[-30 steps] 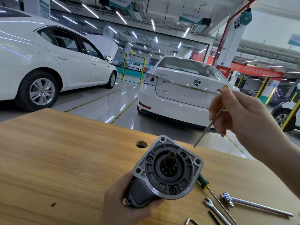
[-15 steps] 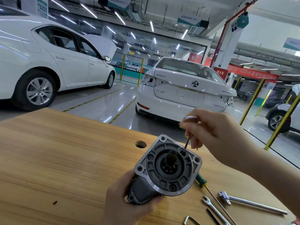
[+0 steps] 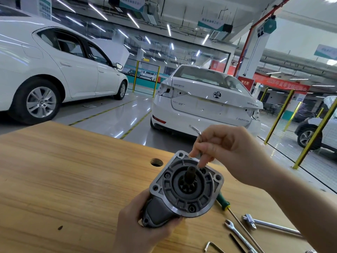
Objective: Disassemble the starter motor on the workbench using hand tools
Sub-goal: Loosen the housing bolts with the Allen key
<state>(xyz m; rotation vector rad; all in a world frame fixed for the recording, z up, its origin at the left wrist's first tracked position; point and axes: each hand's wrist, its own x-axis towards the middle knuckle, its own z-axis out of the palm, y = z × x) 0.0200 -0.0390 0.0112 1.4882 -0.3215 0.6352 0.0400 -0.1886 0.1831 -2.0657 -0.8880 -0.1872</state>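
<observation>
One hex key (image 3: 198, 133) lower at starter motor (image 3: 184, 189) (right hand (image 3: 229, 148)).

1. Bench (image 3: 54, 179): pale yellow-brown wood grain.
2. Motor (image 3: 184, 189): grey metal, black shaft at the centre.
3. Key (image 3: 200, 136): silver.
4. Screwdriver (image 3: 222, 200): green handle.
5. Wrench (image 3: 235, 230): silver.
6. Cars (image 3: 206, 103): white.
7. Posts (image 3: 279, 115): yellow.
8. Floor (image 3: 109, 121): glossy grey, yellow-and-black striped lines.
9. Pipe (image 3: 245, 46): red.
10. Banner (image 3: 280, 84): red, yellow lettering.

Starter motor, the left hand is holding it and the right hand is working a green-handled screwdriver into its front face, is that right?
Not quite. The head view shows the right hand pinching a bent hex key, not a screwdriver, pointed down at the front face. The green-handled screwdriver lies on the bench beside the starter motor, which the left hand does hold.
</observation>
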